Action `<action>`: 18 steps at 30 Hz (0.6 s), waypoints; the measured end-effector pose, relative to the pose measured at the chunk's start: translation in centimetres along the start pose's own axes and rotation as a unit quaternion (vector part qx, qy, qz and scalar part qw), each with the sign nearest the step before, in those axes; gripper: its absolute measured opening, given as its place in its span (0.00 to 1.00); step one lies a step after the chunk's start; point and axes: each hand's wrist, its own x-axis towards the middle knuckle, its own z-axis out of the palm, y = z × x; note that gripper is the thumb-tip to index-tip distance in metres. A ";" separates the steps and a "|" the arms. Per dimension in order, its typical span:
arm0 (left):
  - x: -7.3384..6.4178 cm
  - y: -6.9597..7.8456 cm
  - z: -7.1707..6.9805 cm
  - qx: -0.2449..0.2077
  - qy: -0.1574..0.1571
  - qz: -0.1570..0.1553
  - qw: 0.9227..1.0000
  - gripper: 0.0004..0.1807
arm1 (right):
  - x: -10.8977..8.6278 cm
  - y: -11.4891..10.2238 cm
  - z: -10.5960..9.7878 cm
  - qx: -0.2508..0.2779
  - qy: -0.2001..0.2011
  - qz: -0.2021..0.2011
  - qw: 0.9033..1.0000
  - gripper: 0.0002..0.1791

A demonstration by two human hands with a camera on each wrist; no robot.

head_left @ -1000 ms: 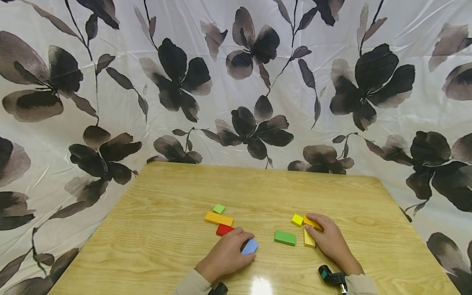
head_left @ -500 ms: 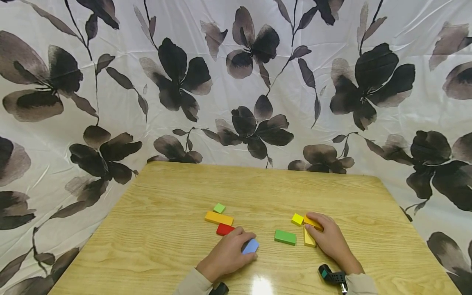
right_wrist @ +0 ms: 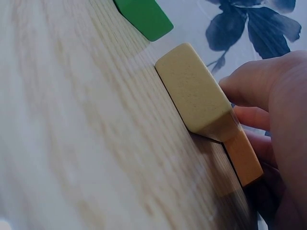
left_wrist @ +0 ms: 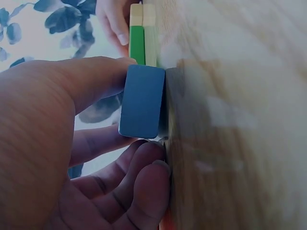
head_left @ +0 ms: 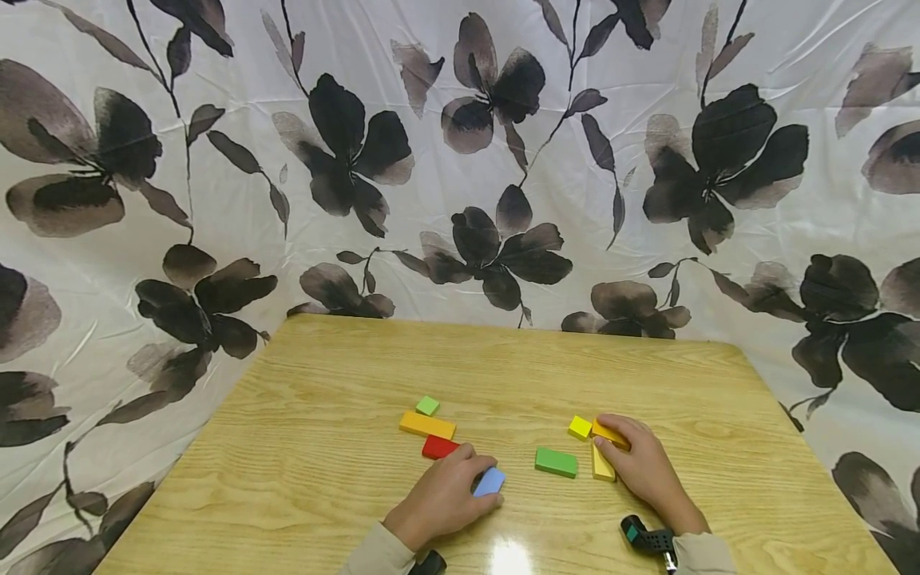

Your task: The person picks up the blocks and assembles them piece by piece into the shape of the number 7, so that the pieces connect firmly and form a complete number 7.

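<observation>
My left hand [head_left: 444,491] pinches a blue block [head_left: 490,482] between thumb and fingers, low over the table. In the left wrist view, the blue block's end face [left_wrist: 142,101] stands upright beside the wood. On the right, my right hand [head_left: 647,471] grips an orange block [head_left: 609,434], fingers over its far side and thumb by a pale yellow block [head_left: 602,465]. These two blocks meet at an angle, and the right wrist view shows the pale yellow block [right_wrist: 194,91] against the orange one [right_wrist: 243,160]. A yellow cube [head_left: 580,427] sits at the orange block's left end.
Between the hands lies a green block [head_left: 556,462]. A red block [head_left: 439,447], partly behind the left hand, an orange block [head_left: 427,426] and a light green cube [head_left: 427,406] form a stepped row. The wooden table [head_left: 323,383] backs onto a floral cloth [head_left: 431,176].
The left hand and the blue block have shifted very slightly to the right. The right hand and the other blocks stay put.
</observation>
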 end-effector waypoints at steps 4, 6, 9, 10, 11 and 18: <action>-0.1 0.0 0.0 -0.002 -0.005 -0.003 1.000 0.27 | -0.1 0.0 0.0 0.001 0.000 0.001 1.000 0.24; -0.2 0.0 0.0 -0.003 -0.007 -0.005 1.000 0.27 | -0.1 0.0 0.1 0.002 0.000 0.001 1.000 0.24; -0.3 0.0 0.0 -0.002 -0.007 -0.006 1.000 0.27 | -0.2 0.1 0.2 0.002 -0.001 0.002 1.000 0.25; -0.3 0.0 0.0 -0.001 -0.006 -0.005 1.000 0.27 | -0.2 0.1 0.2 0.001 -0.001 0.001 1.000 0.25; -0.4 0.0 -0.1 -0.001 -0.005 -0.004 1.000 0.27 | -0.1 0.1 0.2 0.001 0.000 0.001 1.000 0.25; -0.3 0.1 -0.3 0.002 -0.011 -0.003 1.000 0.28 | -0.1 0.1 0.1 0.002 0.003 -0.001 1.000 0.24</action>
